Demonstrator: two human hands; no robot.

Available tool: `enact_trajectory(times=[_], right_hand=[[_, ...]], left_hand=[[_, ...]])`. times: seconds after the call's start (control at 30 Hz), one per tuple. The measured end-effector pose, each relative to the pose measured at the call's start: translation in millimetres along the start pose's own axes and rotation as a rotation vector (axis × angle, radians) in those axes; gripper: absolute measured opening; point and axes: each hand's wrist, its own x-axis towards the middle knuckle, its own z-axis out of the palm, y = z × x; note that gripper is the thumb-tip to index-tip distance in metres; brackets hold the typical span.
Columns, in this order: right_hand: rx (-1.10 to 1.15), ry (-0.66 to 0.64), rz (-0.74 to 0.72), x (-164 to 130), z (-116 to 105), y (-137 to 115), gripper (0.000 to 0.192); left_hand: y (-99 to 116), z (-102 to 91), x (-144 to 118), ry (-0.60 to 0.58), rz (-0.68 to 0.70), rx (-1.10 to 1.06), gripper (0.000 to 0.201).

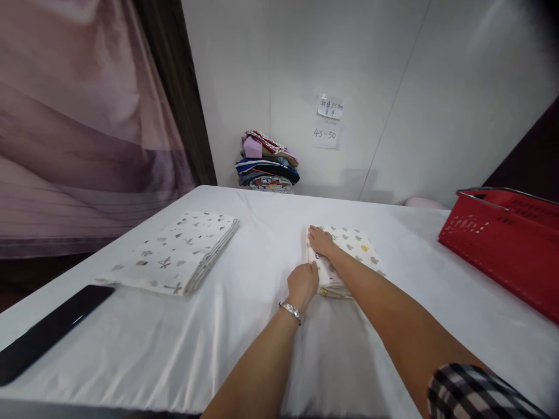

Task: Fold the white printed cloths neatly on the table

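Two bare hands worked a small folded cloth (345, 256) at mid-table: left hand (302, 283) pinched its near edge, right hand (321, 241) lay flat and open on top; an uneven tug could likely skew the fold

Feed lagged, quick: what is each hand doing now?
Left hand: curled, gripping the near edge of the folded cloth.
Right hand: open, flat on it.

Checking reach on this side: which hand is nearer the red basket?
Right. The right hand rests on the folded cloth, closer to the red basket; the left hand sits farther left.
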Motion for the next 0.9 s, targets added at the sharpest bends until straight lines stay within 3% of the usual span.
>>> enact_trajectory(times=[0.4, 0.5, 0.6, 0.7, 0.8, 0.9], right_hand=[[0.245, -0.031, -0.003, -45, -20, 12, 0.042], [0.425, 0.099, 0.043, -64, -35, 29, 0.045], [0.575, 0.283, 0.078, -99, -43, 54, 0.033], [0.548, 0.433, 0.002, -144, -40, 82, 0.025], [0.455, 0.557, -0.113, -183, -31, 103, 0.023], [0.337, 0.586, -0.23, -203, -22, 112, 0.021]], left_hand=[[-1, -2.1, 6, -0.079, 0.0, 0.095, 0.054], [-1, -3.7, 7, -0.094, -0.011, 0.089, 0.053], [-3, -6.4, 7, -0.1, -0.005, 0.085, 0.05], [-4, -8.0, 6, 0.056, 0.03, 0.069, 0.04], [2, -5.7, 1, 0.289, 0.227, 0.042, 0.029], [11, 1.2, -7, 0.279, 0.561, 0.053, 0.018]])
